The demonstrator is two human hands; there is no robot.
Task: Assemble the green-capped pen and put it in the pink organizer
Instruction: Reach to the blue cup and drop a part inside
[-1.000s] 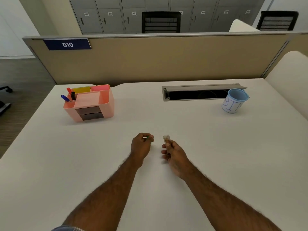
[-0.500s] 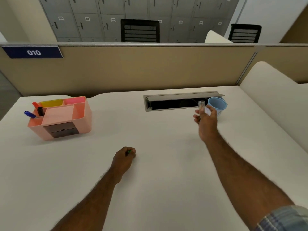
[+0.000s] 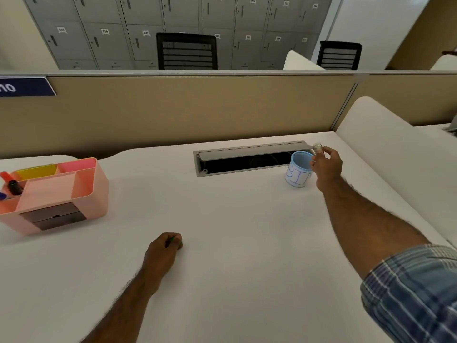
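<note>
Right hand [image 3: 326, 167] holds clear pen piece [image 3: 317, 147] over blue cup [image 3: 298, 169]

Likely an office: cubicle partition [image 3: 197, 107], numbered lockers [image 3: 148, 28].

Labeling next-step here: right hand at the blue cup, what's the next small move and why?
Probably ease the right hand left and open it, dropping the clear piece into the cup: the piece sits pinched just beside the rim, and the left hand holds something green.
</note>
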